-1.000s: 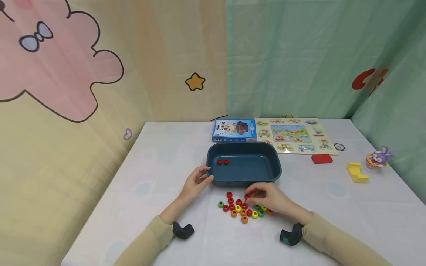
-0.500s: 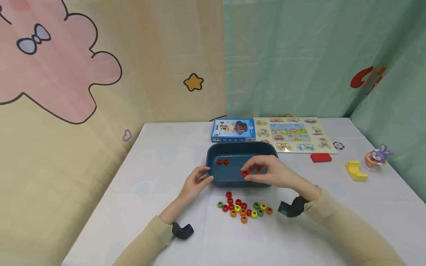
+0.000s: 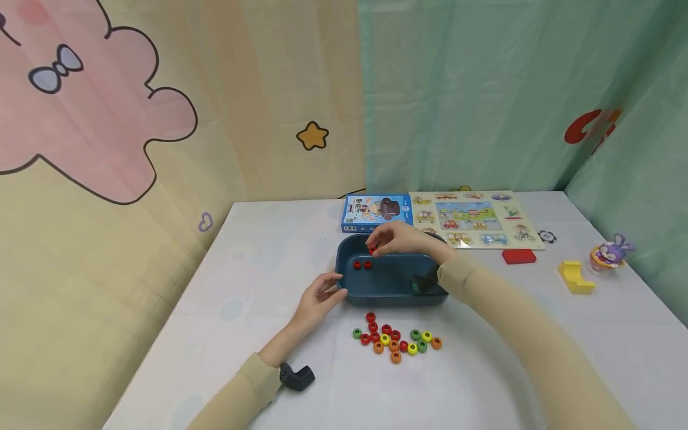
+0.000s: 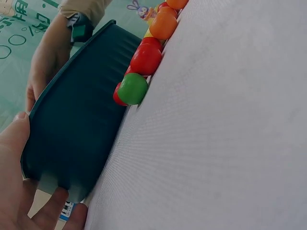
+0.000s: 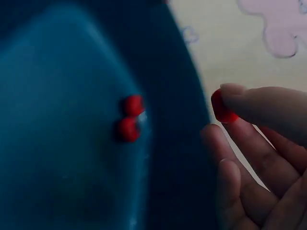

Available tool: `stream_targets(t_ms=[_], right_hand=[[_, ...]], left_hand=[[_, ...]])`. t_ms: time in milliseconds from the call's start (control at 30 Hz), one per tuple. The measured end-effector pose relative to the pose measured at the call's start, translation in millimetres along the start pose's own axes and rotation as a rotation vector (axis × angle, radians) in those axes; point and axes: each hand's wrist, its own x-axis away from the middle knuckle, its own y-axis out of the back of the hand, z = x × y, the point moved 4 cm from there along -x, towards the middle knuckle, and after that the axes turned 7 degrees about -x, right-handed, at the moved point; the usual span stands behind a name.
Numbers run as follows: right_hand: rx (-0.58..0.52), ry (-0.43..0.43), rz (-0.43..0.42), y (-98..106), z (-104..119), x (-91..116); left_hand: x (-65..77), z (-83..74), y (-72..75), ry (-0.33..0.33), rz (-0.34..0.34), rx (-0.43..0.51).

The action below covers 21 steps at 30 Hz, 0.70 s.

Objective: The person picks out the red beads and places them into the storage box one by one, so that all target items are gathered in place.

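My right hand is over the far left part of the dark teal tray, pinching a red bead between thumb and fingertips. Two red beads lie side by side on the tray floor below it. At the tray's near left corner, my left hand touches the outside with thumb and extended fingertips; its wrist view has the thumb up at the rim. In front of the tray lies a loose group of red, yellow, orange and green beads, among them a green bead at its left end.
Behind the tray lie a blue picture box and a wooden picture puzzle board. To the right are a red block, a yellow block and a purple rabbit figure. Patterned curtains hang behind the white table.
My right hand has picked a red bead from the group and carried it forward and left over the tray. The left hand stays at the tray's left corner.
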Motion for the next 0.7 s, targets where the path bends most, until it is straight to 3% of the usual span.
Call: stream_targets(t_ms=[233,500,700], right_hand=[[0.05,-0.056,0.045,-7.0,-35.8,-15.0],[0.145,-0.103,0.069,-16.1,-48.5,-18.4],[0.196,-0.115,0.041,-17.3,-50.5,-19.8]], left_hand=[[-0.2,-1.1,-0.6,-0.011,-0.002,0.008],[0.3,-2.0,-0.4,-0.019,0.013,0.021],[1.1,-1.1,0.3,-0.013,0.007,0.013]])
